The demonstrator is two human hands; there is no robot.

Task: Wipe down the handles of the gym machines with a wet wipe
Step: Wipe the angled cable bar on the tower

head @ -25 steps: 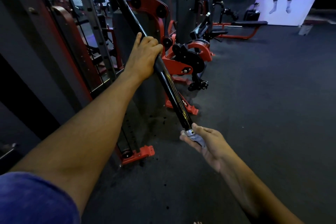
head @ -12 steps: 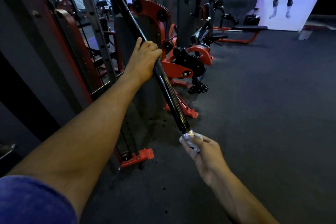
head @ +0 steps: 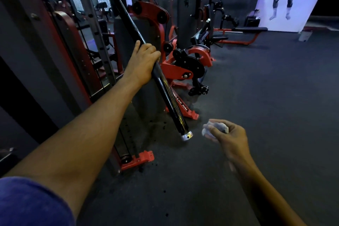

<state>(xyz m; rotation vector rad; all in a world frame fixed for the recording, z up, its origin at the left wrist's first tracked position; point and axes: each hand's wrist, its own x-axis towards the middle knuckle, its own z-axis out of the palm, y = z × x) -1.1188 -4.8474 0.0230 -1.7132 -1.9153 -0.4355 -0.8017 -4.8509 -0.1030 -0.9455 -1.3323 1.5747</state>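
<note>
Open dark floor [head: 256, 97] spreads right of the black bar [head: 165, 93]; left of it, red machine frames [head: 176, 68] and the weight stack [head: 99, 42] crowd close.

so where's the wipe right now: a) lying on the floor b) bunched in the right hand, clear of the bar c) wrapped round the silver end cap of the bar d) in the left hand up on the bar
b: the crumpled wet wipe sits bunched in the right hand, with a gap of floor between it and the silver end cap of the bar, which the left hand grips higher up.
</note>
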